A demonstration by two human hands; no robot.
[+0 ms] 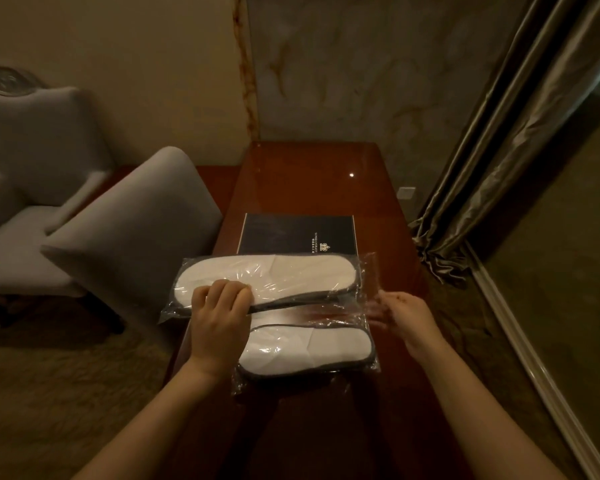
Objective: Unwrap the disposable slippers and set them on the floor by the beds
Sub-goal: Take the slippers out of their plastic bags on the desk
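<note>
Two packs of white disposable slippers in clear plastic are over a dark wooden table [312, 181]. My left hand [219, 320] grips the near edge of the upper slipper pack [291, 275] and holds it lifted and tilted. The lower slipper pack [312, 348] lies flat on the table under it. My right hand [406, 313] is at the right end of the upper pack, fingers spread and blurred, touching the loose plastic flap [368, 271]. No bed is in view.
A dark folder [298, 233] lies on the table behind the packs. Two grey armchairs [132, 230] stand to the left on carpet [49, 393]. A curtain [492, 161] hangs at the right beside a wall.
</note>
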